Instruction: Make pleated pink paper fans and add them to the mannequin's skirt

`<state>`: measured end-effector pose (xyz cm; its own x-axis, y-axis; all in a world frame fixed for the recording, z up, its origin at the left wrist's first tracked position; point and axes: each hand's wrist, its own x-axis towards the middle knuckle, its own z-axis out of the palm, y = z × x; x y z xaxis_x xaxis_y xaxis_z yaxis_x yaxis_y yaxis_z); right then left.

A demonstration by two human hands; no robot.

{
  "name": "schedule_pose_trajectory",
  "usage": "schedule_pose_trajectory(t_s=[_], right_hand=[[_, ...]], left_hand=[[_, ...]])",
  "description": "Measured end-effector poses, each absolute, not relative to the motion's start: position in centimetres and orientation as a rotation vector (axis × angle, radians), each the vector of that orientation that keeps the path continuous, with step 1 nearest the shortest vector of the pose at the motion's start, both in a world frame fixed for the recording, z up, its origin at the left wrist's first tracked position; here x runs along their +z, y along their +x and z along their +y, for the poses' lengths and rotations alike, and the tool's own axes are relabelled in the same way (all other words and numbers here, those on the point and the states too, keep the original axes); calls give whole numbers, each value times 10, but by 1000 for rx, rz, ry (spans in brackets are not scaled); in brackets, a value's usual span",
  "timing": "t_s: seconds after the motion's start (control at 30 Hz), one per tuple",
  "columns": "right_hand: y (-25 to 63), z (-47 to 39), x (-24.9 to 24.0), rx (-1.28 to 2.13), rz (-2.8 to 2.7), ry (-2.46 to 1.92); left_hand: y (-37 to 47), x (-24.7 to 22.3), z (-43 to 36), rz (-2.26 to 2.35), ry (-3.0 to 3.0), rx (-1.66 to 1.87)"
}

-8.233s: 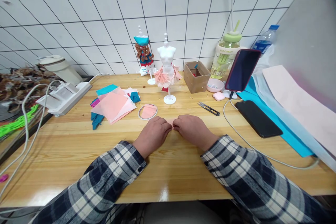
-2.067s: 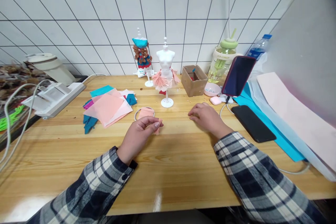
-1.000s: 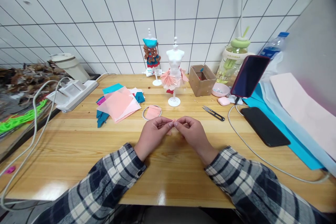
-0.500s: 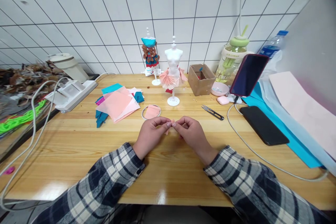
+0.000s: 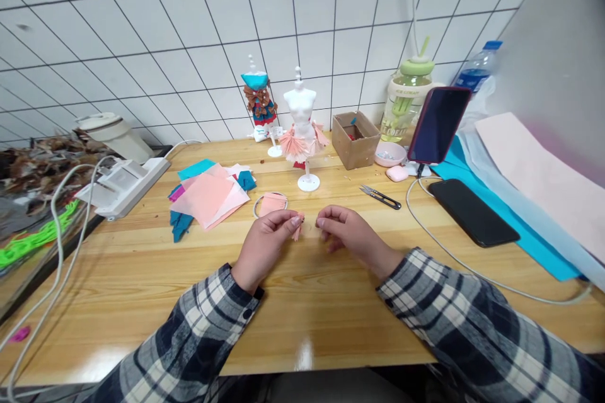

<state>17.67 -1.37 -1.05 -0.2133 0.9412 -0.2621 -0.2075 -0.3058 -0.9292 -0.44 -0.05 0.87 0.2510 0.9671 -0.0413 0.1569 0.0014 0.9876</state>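
Note:
Between thumb and fingertips my left hand pinches a small gathered piece of peach crepe paper, its loose end hanging down. A short gap to the right, my right hand has its thumb and index finger pressed together; anything between them is too small to make out. Just behind the left hand lies a ring with peach paper in it. Farther back stands a white mini mannequin wearing a ruffled peach paper skirt. Thread snips lie beyond my right hand.
Stacked paper sheets lie at left, near a white power strip. A dressed mannequin, a cardboard box and a pink bowl stand at the back. Right are a propped phone, a flat phone and a cable.
My hands have come apart: the right one has moved off to the right, while the peach paper piece stays in my left. The camera view has tilted and shifted slightly.

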Motion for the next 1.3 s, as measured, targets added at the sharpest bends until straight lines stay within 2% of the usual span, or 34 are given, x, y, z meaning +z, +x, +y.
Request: schedule_pose_trajectory(t_s=[0.13,0.43,0.6,0.67,0.77,0.9,1.0,1.1,1.3], right_hand=[[177,-16,-11,1855,-1018,-1032],[181,-11,-15,1849,-1088,-1066],[192,-2,-20,1795,-1314,-1128],[195,1,-23,1654,-1489,-1189],[195,-1,-22,1263,-1821,-1264],[189,-13,-10,566,-2248,-1269],[183,-24,-1,175,-2433,-1253],[176,-32,4,-26,-2464,-1290],[166,-39,2,-196,-2438,-1289]], left_hand=[[-5,7,0,1131,1430,930],[-6,5,-1,1098,1476,887],[-13,15,-3,1035,2210,724],[-15,18,-4,974,2552,585],[-13,18,-7,905,2798,372],[-4,12,-11,973,2868,237],[2,7,-12,1169,2796,223],[4,5,-12,1354,2656,294],[-2,6,-6,1477,2279,630]])
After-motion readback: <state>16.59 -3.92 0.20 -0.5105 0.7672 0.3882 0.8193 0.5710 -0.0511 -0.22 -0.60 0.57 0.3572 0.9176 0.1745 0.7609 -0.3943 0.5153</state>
